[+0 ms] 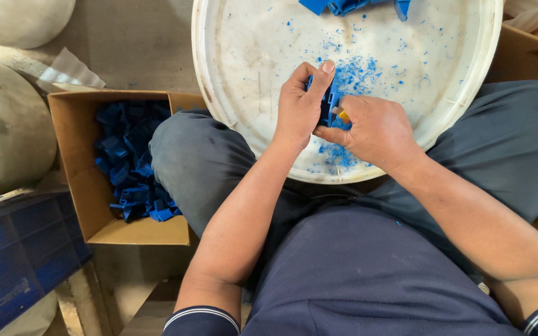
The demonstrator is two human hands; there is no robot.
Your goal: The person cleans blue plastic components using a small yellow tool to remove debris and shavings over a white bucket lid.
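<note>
1. The left hand (300, 102) is gripping a small blue plastic part (327, 106), fingers curled around its left side and the thumb reaching up along its top edge.
2. The right hand (375, 130) is closing around a small tool with a yellow tip (342, 115), pressing it against the right side of the blue plastic part; what kind of tool it is cannot be told.
3. The part is sitting between the two hands, touching both, and is being held just above the white round tray (231, 74) resting on the person's lap.
4. Blue shavings (353, 78) are lying scattered on the tray, thickest right beside and under the hands.
5. More blue parts (344, 6) are lying at the far rim of the tray, well apart from the hands.
6. A cardboard box (73, 162) is standing on the floor beside the person's left knee, holding a heap of blue plastic pieces (129, 168).
7. A dark blue crate (14, 249) is standing near the box, toward the lower left corner.
</note>
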